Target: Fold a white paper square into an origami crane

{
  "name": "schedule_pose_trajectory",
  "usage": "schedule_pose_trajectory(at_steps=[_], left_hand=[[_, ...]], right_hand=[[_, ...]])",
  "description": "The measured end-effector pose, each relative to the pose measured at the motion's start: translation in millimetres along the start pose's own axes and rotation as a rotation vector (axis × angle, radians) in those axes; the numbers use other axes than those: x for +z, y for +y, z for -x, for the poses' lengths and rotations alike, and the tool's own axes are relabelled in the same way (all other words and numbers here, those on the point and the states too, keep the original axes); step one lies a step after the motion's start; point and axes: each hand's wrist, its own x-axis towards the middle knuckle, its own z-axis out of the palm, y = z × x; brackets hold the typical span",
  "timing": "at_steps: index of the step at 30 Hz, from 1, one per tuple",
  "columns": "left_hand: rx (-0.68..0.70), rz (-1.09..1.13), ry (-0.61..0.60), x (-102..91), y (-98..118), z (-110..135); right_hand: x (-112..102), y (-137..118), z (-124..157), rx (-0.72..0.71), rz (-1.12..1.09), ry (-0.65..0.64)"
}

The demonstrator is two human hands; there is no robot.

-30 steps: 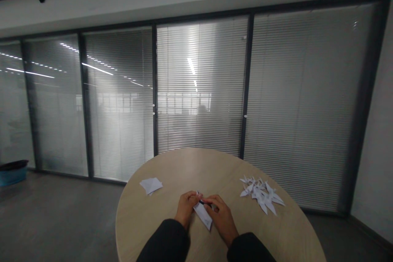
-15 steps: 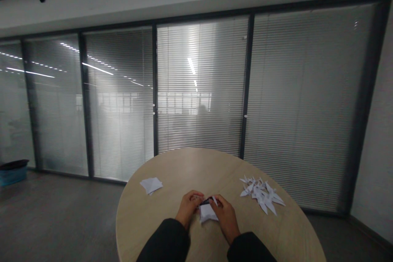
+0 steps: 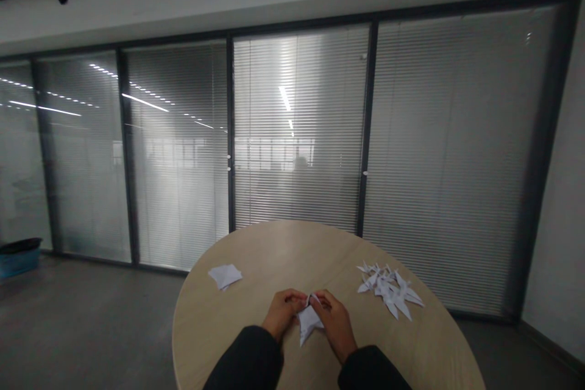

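Between my two hands is a partly folded piece of white paper [image 3: 309, 320], with one point directed toward me. My left hand [image 3: 284, 311] pinches its upper left edge. Opposite it, my right hand [image 3: 333, 317] grips the upper right edge, its fingertips close to those of the left. The fingers cover the paper's far part, so its folds there are hidden. To the right lies a pile of folded paper cranes [image 3: 388, 287] with pointed tips. A small stack of white paper sheets [image 3: 225, 276] rests on the left.
Everything lies on a round wooden table [image 3: 283, 250]. Behind it stands a glass partition with blinds [image 3: 297, 134] in dark frames. A blue bin with a black liner [image 3: 20, 258] is on the floor at the far left.
My hands have come closer together at the fingertips. The paper between them has narrowed at the top, and its near point now reaches lower toward me.
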Motion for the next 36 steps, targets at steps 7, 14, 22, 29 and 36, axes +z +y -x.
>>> schedule_pose_trajectory(at_steps=[7, 14, 22, 29, 36], left_hand=[[0.074, 0.094, 0.130, -6.1, -4, -8], [0.018, 0.146, 0.020, -2.9, -4, -5], [-0.018, 0.239, 0.011, 0.6, 2, -1], [-0.004, 0.266, 0.101, -2.4, 8, 0], [0.025, 0.256, 0.175, -3.6, 7, 0]], right_hand=[[-1, -6, 2, -0.002, -0.157, -0.040], [-2, 1, -1, -0.067, -0.038, 0.044], [-3, -12, 3, -0.048, 0.059, -0.001], [-4, -30, 9, -0.032, -0.094, -0.170], [-3, -30, 8, 0.029, -0.241, -0.225]])
